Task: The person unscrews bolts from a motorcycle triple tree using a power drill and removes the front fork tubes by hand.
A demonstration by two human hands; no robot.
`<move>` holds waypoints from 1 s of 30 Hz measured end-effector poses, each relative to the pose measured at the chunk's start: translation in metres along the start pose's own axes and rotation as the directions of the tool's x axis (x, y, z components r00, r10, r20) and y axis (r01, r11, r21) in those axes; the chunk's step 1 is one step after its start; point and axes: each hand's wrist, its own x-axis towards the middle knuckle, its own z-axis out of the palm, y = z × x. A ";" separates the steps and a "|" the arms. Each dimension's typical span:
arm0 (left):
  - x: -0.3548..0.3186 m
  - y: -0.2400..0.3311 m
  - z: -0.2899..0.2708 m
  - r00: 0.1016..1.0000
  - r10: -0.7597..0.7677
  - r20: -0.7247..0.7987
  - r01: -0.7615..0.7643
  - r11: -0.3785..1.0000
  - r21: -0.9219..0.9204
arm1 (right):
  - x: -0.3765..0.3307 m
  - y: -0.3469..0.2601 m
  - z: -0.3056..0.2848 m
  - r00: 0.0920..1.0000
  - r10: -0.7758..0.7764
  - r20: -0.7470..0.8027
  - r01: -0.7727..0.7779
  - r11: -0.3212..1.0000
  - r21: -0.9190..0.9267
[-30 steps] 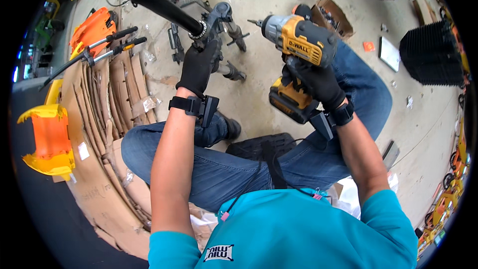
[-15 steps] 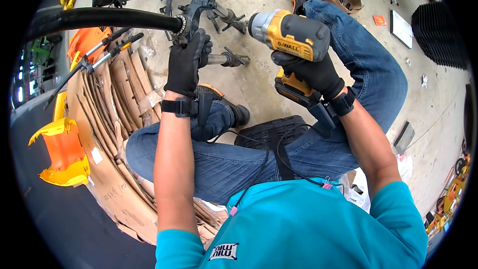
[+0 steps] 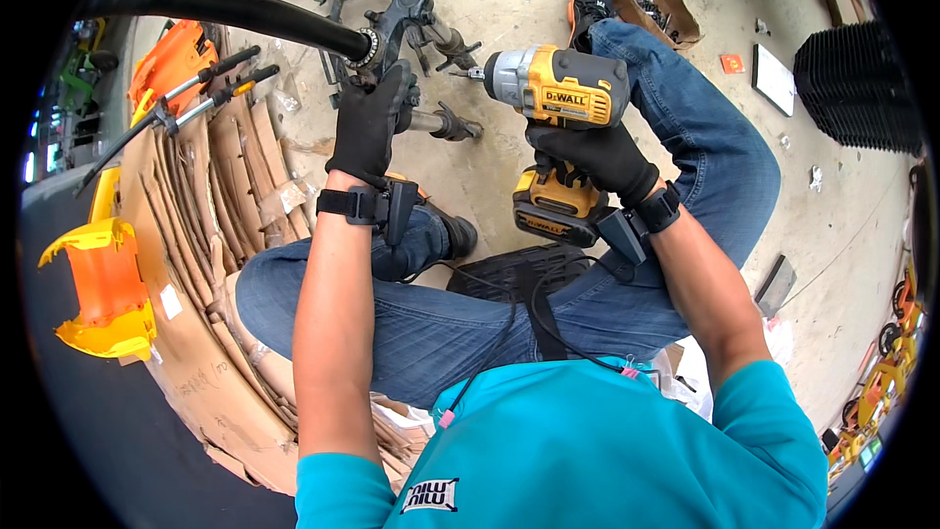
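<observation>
Nearer the metal fork (image 3: 403, 12) than half a second ago, the yellow drill (image 3: 568, 88) now shows its bit (image 3: 472, 72) clearly, pointing left toward the fork's legs. That seems to put the tool closer to use, though whether the bit touches metal cannot be told. The right hand (image 3: 607, 159) is wrapped around the drill's handle; its trigger finger is hard to make out. The left hand (image 3: 364, 129) stays closed on the fork, beside the ring (image 3: 368, 47) where the black tube (image 3: 235, 12) meets it, ahead of the person and left of the drill.
</observation>
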 end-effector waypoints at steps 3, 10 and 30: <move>0.000 -0.001 0.001 1.000 0.005 0.007 -0.004 1.000 -0.018 | 0.000 0.005 -0.001 1.000 -0.001 0.022 -0.001 0.998 0.069; 0.000 0.002 -0.002 0.998 -0.055 0.033 0.054 0.998 0.038 | 0.000 0.012 -0.004 0.998 -0.065 -0.016 0.065 0.998 0.005; -0.004 0.005 0.009 1.000 -0.015 -0.003 0.014 0.989 -0.150 | -0.008 0.021 0.014 0.990 0.096 0.103 -0.114 0.977 0.182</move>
